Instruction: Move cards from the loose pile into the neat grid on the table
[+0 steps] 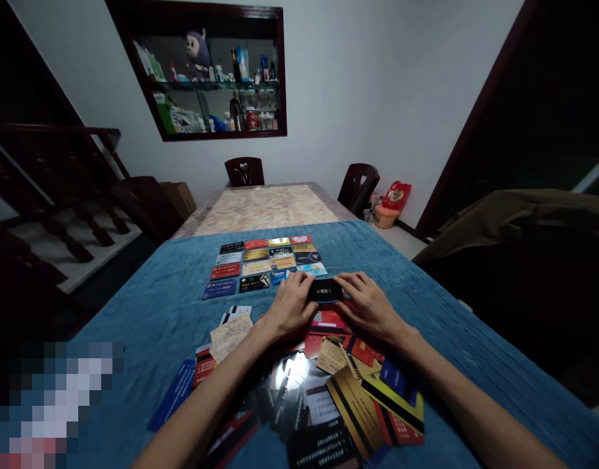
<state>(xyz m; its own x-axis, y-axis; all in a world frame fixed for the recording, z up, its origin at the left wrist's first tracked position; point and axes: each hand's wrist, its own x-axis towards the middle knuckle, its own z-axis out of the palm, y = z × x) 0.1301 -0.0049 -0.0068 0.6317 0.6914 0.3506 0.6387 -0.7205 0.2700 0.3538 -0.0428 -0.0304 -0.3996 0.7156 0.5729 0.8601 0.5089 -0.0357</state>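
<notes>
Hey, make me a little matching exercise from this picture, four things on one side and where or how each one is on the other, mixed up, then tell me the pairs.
Things:
1. Black card
2. Card grid
3. Loose cards
4. Plush toy

Places and states:
A. Overlapping untidily on the blue cloth
B. Inside the wall niche
C. Held at its ends by the left hand and right hand
D. Set out in rows

Pairs: 1-C, 2-D, 3-A, 4-B
</notes>
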